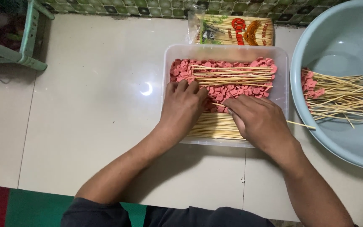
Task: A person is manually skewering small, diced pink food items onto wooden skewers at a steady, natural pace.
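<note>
Resting left hand point(183, 110) fingers flat on pink pieces point(221, 77) | right hand point(259, 122) pinching skewer point(301, 125) | yellow skewer packet point(232, 30) behind tub point(281, 90)

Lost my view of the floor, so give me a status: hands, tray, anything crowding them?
Both hands in clear tray: left hand on pink sausage pieces, right hand over bare skewers. Loaded skewers in basin. Nothing blocking.

Left hand point(182, 108) palm-down; right hand point(259, 122) fingers curled.
</note>
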